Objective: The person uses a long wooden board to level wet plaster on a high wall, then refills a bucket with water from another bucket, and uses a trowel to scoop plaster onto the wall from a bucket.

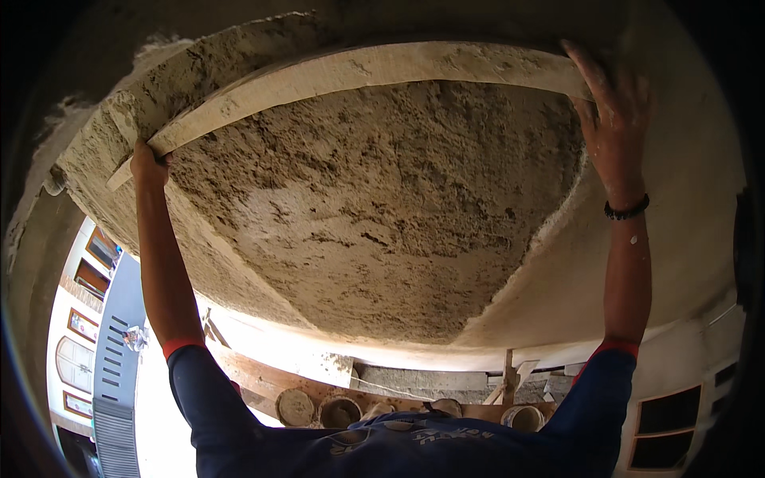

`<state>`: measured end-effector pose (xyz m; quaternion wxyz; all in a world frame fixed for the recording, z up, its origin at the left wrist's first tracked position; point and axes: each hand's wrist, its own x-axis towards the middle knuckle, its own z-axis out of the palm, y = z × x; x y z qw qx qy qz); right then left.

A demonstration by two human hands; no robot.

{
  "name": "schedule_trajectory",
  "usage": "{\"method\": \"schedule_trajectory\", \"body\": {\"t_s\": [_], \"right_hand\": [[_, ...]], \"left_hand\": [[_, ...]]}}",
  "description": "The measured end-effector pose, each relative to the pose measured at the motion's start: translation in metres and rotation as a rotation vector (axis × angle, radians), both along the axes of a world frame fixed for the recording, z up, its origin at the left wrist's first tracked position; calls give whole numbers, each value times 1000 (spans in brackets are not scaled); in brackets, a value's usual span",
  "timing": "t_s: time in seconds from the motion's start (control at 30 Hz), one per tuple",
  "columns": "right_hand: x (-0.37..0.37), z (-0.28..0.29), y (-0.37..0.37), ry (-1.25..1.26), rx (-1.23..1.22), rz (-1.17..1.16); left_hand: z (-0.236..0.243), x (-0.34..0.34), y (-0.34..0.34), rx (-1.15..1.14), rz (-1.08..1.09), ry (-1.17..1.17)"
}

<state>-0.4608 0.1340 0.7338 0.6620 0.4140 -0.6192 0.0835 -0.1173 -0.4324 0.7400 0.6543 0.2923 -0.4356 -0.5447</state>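
Observation:
A long, pale straightedge board (374, 65) lies against rough, patchy plaster (374, 207) on the overhead surface and appears bowed in the fisheye view. My left hand (151, 166) grips the board near its left end, beside a ragged raised band of plaster (119, 119). At the opposite end, my right hand (610, 119) holds it, fingers over the upper edge and thumb lower down; a dark bracelet circles that wrist. A smoother plastered area (661, 239) lies to the right of the rough patch, divided from it by an uneven edge.
Below are wooden planks (247, 374), several round buckets (295, 408) and timber supports (508, 374). At the left, a white building (78, 319) stands behind a grey gate (111, 378). A wall with a dark window (665, 422) is at the lower right.

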Motion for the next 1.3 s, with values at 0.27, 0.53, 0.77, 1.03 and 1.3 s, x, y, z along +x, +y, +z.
{"method": "schedule_trajectory", "body": {"t_s": [0.27, 0.53, 0.77, 1.03, 1.3], "right_hand": [[17, -144, 21, -302, 39, -43], [18, -336, 43, -399, 7, -98], [28, -466, 42, -644, 2, -115], [28, -383, 31, -595, -107, -5], [23, -263, 33, -375, -29, 0]], "left_hand": [[-173, -16, 37, 184, 4, -127], [-332, -9, 67, 247, -73, -204], [-410, -21, 75, 284, -89, -77], [-410, -6, 40, 183, -218, 65], [-336, 0, 60, 150, -334, 187]]}}
